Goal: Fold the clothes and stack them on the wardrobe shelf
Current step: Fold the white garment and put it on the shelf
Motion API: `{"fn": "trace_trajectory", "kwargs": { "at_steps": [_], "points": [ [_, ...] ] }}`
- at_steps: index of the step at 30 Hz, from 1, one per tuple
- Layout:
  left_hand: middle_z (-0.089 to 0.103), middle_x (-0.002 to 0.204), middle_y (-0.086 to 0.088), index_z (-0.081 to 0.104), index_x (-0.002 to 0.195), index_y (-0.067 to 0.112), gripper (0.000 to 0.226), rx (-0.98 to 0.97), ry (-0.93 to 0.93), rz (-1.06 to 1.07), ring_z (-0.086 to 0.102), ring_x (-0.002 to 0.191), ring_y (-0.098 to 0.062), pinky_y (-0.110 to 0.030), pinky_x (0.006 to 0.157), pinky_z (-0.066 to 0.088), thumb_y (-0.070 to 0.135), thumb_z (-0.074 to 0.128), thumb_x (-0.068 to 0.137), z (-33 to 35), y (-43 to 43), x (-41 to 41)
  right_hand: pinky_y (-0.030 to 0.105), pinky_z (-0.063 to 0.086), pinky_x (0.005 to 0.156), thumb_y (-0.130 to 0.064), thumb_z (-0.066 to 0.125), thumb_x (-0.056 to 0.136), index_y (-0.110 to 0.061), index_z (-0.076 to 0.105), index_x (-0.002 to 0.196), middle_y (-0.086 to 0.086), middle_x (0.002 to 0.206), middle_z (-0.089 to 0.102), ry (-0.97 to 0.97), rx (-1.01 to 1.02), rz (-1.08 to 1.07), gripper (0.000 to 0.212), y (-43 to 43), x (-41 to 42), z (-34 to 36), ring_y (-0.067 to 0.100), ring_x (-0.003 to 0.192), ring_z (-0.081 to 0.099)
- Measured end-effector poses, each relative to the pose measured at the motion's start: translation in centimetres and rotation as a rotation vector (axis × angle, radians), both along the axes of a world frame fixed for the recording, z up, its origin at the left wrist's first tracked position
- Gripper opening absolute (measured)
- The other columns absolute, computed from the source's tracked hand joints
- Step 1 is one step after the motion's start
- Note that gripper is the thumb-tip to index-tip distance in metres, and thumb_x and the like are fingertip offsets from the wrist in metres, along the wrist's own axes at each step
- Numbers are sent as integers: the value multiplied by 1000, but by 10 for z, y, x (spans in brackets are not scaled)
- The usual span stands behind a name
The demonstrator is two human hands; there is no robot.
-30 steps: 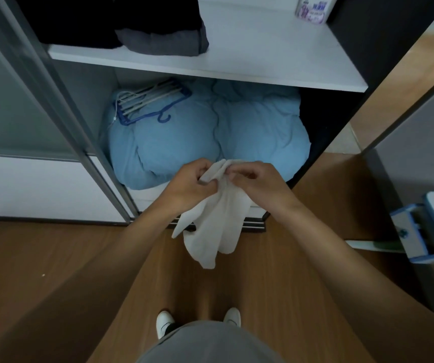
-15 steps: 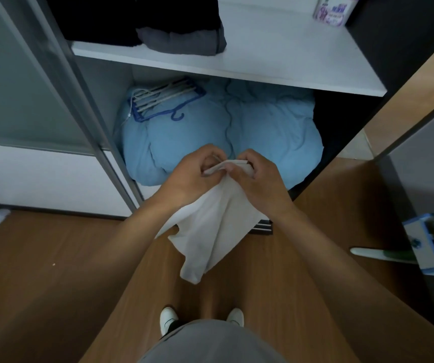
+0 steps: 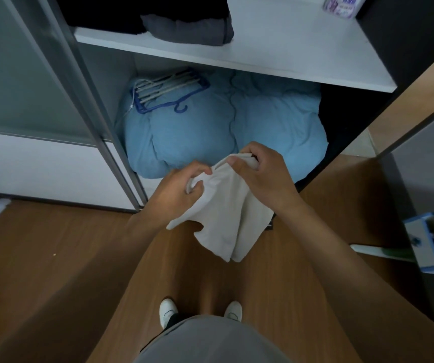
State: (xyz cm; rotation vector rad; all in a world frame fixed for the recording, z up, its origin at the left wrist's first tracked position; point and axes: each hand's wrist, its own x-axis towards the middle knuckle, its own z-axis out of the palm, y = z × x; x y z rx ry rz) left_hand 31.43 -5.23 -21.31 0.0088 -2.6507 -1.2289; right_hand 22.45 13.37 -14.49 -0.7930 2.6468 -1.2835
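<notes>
Small tub [image 3: 341,3] with a purple label at the back right corner of the wardrobe shelf [image 3: 289,48], print too small to read. My left hand [image 3: 176,189] bunches one end of the white garment [image 3: 226,221] and my right hand [image 3: 265,176] pinches the other; the cloth hangs in front of the open wardrobe, above the wood floor [image 3: 53,271] and below the shelf's front edge. A folded grey garment [image 3: 187,30] and black clothes [image 3: 106,11] sit at the shelf's left end, with a pale blue duvet [image 3: 210,127] underneath carrying blue and white hangers [image 3: 166,93] near its back left.
</notes>
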Motion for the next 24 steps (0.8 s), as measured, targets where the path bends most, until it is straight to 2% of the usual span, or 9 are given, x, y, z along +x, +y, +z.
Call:
{"fn": "trace_trajectory", "kwargs": {
  "at_steps": [3, 6, 7, 9, 14, 17, 20, 22, 24],
  "points": [
    [65, 110, 9, 62, 119, 18, 27, -47, 110, -42, 62, 95, -11, -29, 84, 52, 5, 47, 101, 0, 1, -3, 23, 48, 73, -31, 65, 94, -22, 64, 87, -15, 80, 61, -18, 41, 18, 11, 3, -3, 5, 3, 76, 58],
    [60, 113, 11, 60, 120, 12, 26, 26, 168, -56, 57, 105, 5, -10, 90, 43, 3, 50, 99, 5, 7, -6, 36, 52, 86, -29, 63, 94, -21, 72, 94, -11, 91, 70, -17, 75, 12, 12, 3, -4, 7, 8, 88, 64],
    [59, 114, 11, 59, 119, 11, 24, 55, 180, -68, 56, 108, 6, -11, 93, 43, 4, 51, 98, 8, 9, -8, 37, 53, 87, -28, 63, 94, -21, 74, 97, -9, 95, 72, -18, 82, 10, 13, 2, -3, 7, 9, 90, 64],
    [60, 117, 9, 59, 117, 12, 23, 101, 186, -110, 57, 112, -1, -18, 96, 47, 7, 50, 96, 12, 14, -11, 38, 54, 87, -28, 63, 95, -20, 75, 100, -7, 98, 73, -12, 89, 8, 15, 0, -3, 7, 10, 91, 66],
    [64, 116, 4, 59, 120, 16, 30, 115, 113, -103, 61, 107, -14, -42, 91, 52, 14, 46, 94, 11, 16, -11, 37, 55, 86, -28, 63, 95, -21, 76, 98, -8, 97, 74, -12, 84, 17, 14, -1, -2, 7, 8, 89, 66],
    [65, 107, 9, 60, 115, 24, 25, 128, 63, -99, 64, 97, -11, -41, 83, 55, 32, 50, 92, 10, 15, -8, 38, 55, 87, -27, 63, 94, -23, 75, 96, -10, 95, 73, -17, 79, 23, 13, -2, 0, 7, 8, 90, 66],
    [65, 94, 10, 63, 102, 27, 24, 70, 9, -111, 63, 85, -6, -32, 73, 53, 45, 55, 87, 8, 11, -6, 35, 54, 89, -26, 63, 94, -23, 75, 96, -13, 95, 72, -19, 62, 28, 12, -3, 1, 8, 6, 92, 65],
    [68, 100, 1, 67, 102, 22, 30, 21, -124, -65, 64, 91, -13, -31, 80, 51, 46, 58, 87, 0, 6, -5, 31, 53, 89, -24, 63, 94, -21, 75, 97, -14, 95, 72, -26, 47, 27, 13, -3, 2, 10, 6, 93, 65],
    [68, 105, -7, 69, 105, 15, 32, -49, -285, -12, 63, 99, -25, -39, 88, 53, 39, 59, 86, -10, 2, -5, 22, 51, 88, -22, 64, 94, -19, 76, 99, -14, 95, 71, -48, 14, 31, 13, -2, 4, 11, 3, 94, 65]
  ]
}}
